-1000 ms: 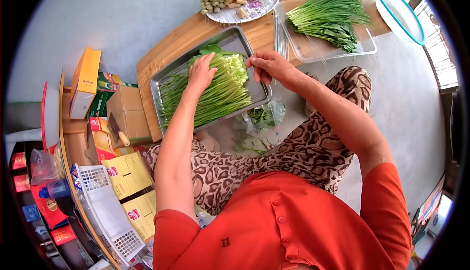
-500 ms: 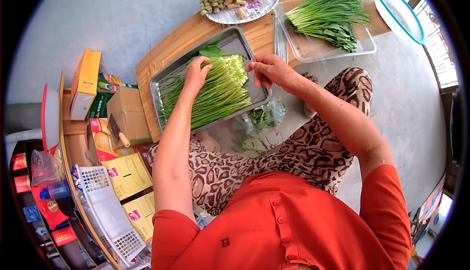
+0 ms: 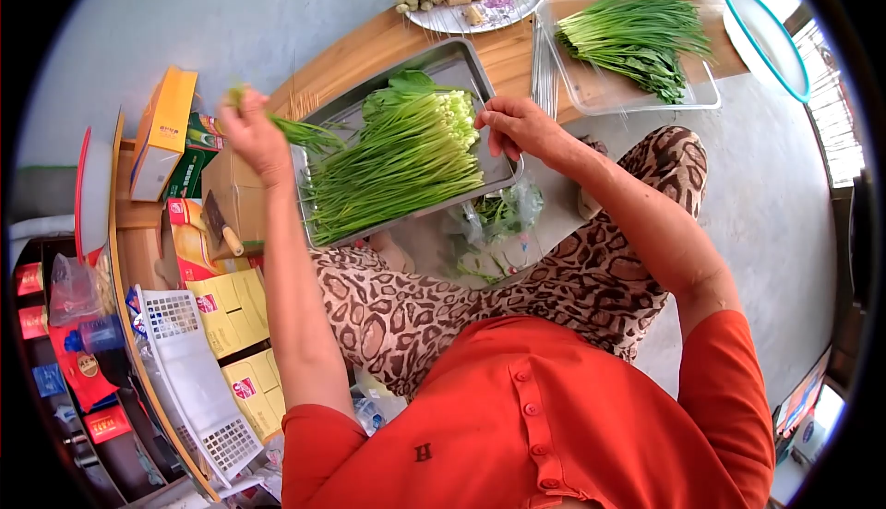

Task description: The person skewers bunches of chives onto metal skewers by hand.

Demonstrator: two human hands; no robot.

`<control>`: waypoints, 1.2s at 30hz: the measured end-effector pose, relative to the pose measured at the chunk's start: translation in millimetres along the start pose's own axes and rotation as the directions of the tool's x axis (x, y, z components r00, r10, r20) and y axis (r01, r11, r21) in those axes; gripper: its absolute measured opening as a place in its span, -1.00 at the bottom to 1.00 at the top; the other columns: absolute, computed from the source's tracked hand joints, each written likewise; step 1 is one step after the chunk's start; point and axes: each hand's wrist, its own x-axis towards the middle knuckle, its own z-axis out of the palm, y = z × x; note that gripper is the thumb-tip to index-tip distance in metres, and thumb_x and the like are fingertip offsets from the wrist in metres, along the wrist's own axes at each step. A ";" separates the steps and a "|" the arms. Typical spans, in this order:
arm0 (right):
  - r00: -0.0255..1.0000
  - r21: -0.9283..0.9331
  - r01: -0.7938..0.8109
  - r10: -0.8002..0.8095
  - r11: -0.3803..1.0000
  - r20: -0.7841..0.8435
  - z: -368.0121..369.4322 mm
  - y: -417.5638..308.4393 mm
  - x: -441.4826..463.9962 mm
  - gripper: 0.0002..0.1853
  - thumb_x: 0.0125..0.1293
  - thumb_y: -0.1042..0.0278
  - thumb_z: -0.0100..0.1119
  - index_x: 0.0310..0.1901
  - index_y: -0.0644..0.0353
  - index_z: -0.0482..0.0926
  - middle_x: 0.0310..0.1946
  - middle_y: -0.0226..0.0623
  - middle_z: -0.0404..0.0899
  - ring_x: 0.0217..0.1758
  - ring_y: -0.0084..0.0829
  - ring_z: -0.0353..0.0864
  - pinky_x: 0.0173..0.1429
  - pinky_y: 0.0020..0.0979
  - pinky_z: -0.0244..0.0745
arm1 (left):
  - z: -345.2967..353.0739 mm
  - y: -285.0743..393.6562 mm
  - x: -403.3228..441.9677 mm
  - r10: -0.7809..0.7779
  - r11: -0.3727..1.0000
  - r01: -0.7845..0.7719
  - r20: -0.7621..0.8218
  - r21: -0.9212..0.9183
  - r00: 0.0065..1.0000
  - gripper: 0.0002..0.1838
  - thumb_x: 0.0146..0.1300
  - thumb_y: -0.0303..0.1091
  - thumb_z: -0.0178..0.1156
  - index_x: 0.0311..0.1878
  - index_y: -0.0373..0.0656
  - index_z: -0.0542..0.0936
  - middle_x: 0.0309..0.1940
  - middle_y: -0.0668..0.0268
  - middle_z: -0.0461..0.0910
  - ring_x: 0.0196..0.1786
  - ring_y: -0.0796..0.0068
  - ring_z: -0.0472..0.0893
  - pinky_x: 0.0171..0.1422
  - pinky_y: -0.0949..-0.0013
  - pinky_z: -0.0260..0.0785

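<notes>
A grey metal tray (image 3: 459, 64) holds a thick bundle of thin green stalks (image 3: 397, 172), their pale cut ends lined up on the right. A few broad green leaves (image 3: 406, 89) lie at its far side. My left hand (image 3: 254, 140), slightly blurred, is raised past the tray's left edge and grips a small bunch of green stalks (image 3: 314, 135) that trails back over the rim. Beside the pale ends, at the tray's right rim, my right hand (image 3: 517, 128) has its fingers pinched together; what they hold, if anything, is too thin to make out.
Behind stand a plate of skewered pieces (image 3: 480, 15) and a clear plastic tray of green chives (image 3: 637, 38), with thin skewers (image 3: 544, 75) between the trays. At left are boxes (image 3: 161, 135) and a knife (image 3: 224, 223). A plastic bag with greens (image 3: 508, 214) lies below.
My left hand has lifted off the bundle and swung left with some green stalks in it. My right hand stays pinched by the tray's right side. The view has shifted slightly.
</notes>
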 end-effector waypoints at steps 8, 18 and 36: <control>0.998 -0.060 0.046 -0.048 0.997 -0.033 6.2 -4.3 -0.6 -0.76 0.48 0.24 -0.10 -0.14 0.20 0.52 -0.65 -0.47 0.45 -0.69 -0.71 0.26 -0.58 -0.63 0.15 | -42.4 117.0 -16.1 -0.201 0.888 0.255 0.175 -0.384 0.964 -0.79 0.37 -0.29 0.11 -0.11 -0.26 0.50 -0.47 0.36 0.49 -0.50 0.68 0.37 -0.47 0.59 0.27; 0.996 0.111 0.044 -0.052 0.993 0.066 38.5 -4.4 -19.8 -0.78 0.48 0.23 -0.07 -0.10 0.20 0.46 -0.62 -0.48 0.45 -0.67 -0.70 0.28 -0.56 -0.65 0.18 | 22.8 91.0 -173.5 -0.639 0.142 0.874 0.632 -0.464 0.439 -0.76 0.35 -0.21 0.16 -0.14 -0.21 0.54 -0.44 0.45 0.45 -0.56 0.66 0.40 -0.53 0.57 0.20; 0.995 0.056 0.066 -0.070 0.996 0.067 37.9 -3.3 -20.5 -0.81 0.39 0.28 0.09 -0.27 0.25 0.45 -0.62 -0.39 0.53 -0.71 -0.67 0.35 -0.62 -0.63 0.22 | 47.2 91.7 -197.8 -0.743 0.286 0.859 0.467 -0.425 0.478 -0.80 0.37 -0.21 0.13 -0.27 -0.15 0.49 -0.55 0.46 0.45 -0.56 0.65 0.42 -0.50 0.58 0.22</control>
